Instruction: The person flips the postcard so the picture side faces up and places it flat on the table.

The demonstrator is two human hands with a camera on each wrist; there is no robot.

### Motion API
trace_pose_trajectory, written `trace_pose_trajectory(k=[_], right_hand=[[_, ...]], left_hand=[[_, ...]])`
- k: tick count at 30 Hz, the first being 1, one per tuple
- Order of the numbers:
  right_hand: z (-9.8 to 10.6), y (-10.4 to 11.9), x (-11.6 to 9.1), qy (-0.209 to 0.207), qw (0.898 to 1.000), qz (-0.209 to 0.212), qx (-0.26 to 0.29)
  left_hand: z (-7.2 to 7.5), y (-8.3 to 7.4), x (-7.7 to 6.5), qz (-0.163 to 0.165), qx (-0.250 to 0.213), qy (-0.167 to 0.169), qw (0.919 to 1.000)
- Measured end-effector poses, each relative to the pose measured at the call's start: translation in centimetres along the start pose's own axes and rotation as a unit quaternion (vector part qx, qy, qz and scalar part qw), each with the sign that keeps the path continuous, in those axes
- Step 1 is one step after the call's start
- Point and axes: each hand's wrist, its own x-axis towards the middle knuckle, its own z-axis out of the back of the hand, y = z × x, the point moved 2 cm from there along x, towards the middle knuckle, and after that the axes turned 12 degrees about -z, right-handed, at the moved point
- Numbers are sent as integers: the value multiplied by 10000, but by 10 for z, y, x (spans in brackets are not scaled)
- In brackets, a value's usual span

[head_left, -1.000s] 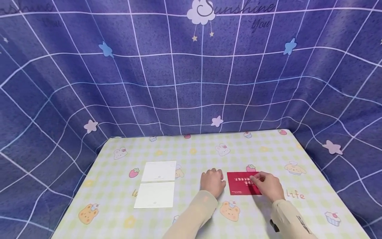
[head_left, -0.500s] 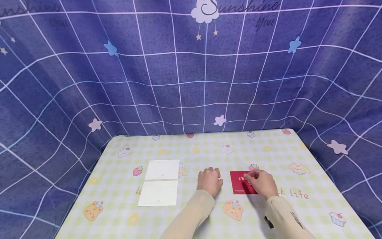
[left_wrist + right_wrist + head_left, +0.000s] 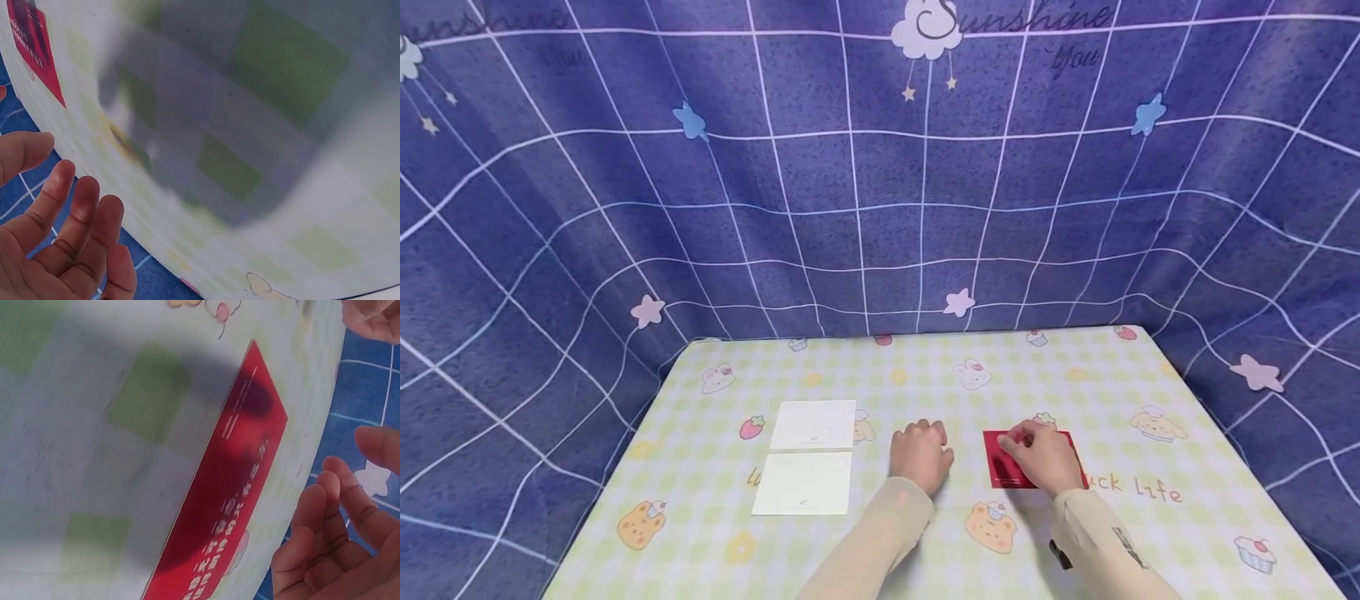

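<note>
A red card (image 3: 1011, 471) printed with white characters lies flat on the table, right of the middle. Over it, my right hand (image 3: 1047, 457) hovers with thumb and fingers loosely bent, hiding much of its print in the head view. In the right wrist view, the hand's fingers (image 3: 334, 534) hold nothing, and the red card (image 3: 231, 469) lies apart from them with a shadow across it. To the card's left is my left hand (image 3: 921, 455), fingers relaxed. The left wrist view shows those fingers (image 3: 81, 219) loosely curved around nothing, above the cloth.
Two white cards, a far one (image 3: 812, 423) and a near one (image 3: 802, 483), lie almost edge to edge at the left. A checked tablecloth (image 3: 730, 442) with cartoon prints covers the table. Behind it and along both sides hangs a blue curtain (image 3: 880, 233) with a white grid.
My right hand has moved left over the red card, from its right end to its middle. The head view has shifted slightly; the cards lie where they were and the left hand has barely moved.
</note>
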Motion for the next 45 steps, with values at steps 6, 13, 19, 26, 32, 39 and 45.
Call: trace_pose_trajectory(k=[6, 13, 19, 26, 32, 39, 45], right_hand=[[-6, 9, -3, 121, 9999, -32, 60], [-14, 20, -7, 307, 9994, -111, 120], [-21, 30, -11, 423, 9989, -117, 173], [-31, 41, -15, 452, 9987, 56, 229], [-36, 48, -17, 464, 9988, 96, 143], [-41, 57, -18, 549, 9984, 79, 99], [-47, 66, -19, 636, 9979, 85, 80]], left_hand=[[3, 9, -4, 67, 24, 26, 10000], [7, 21, -11, 205, -23, 73, 9998], [10, 27, -14, 336, -97, 43, 9994], [7, 38, -20, 368, -49, -15, 9993], [8, 46, -25, 428, -34, -46, 9991], [13, 56, -29, 471, -76, -92, 9988], [14, 65, -32, 499, -2, -37, 9987]])
